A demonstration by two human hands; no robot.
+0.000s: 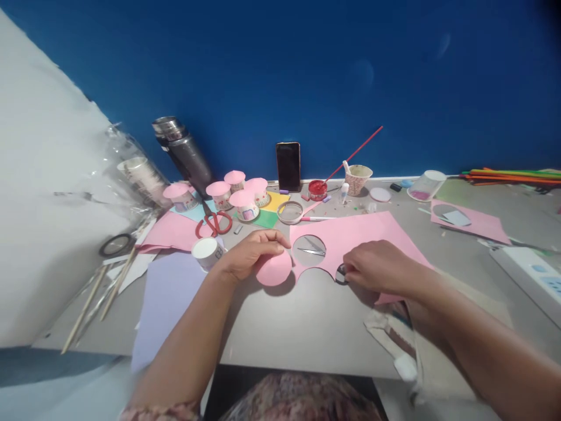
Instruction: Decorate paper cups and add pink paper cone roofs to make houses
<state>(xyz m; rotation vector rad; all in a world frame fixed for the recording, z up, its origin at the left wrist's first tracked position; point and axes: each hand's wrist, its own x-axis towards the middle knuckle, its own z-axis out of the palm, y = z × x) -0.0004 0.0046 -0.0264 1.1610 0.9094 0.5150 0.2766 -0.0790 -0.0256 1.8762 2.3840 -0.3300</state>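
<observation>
My left hand (258, 251) pinches a round pink paper disc (274, 270) between thumb and fingers, just above the table. To its right lies a large pink paper sheet (372, 231) with a round hole and a curved cut in its near edge. Through the hole show the parted metal blades of a pair of scissors (312, 252). My right hand (370, 266) is closed at the sheet's near edge, around a dark scissor handle that sticks out from under the paper. Its fingertips are partly hidden.
Small pink-topped paper cups (244, 204), red-handled scissors (214, 224), a white mug (207, 252) and a tape ring (290, 212) stand left. A phone (288, 166), red paint pot (318, 190) and patterned cup (357, 179) line the wall. A power strip (530, 275) lies right.
</observation>
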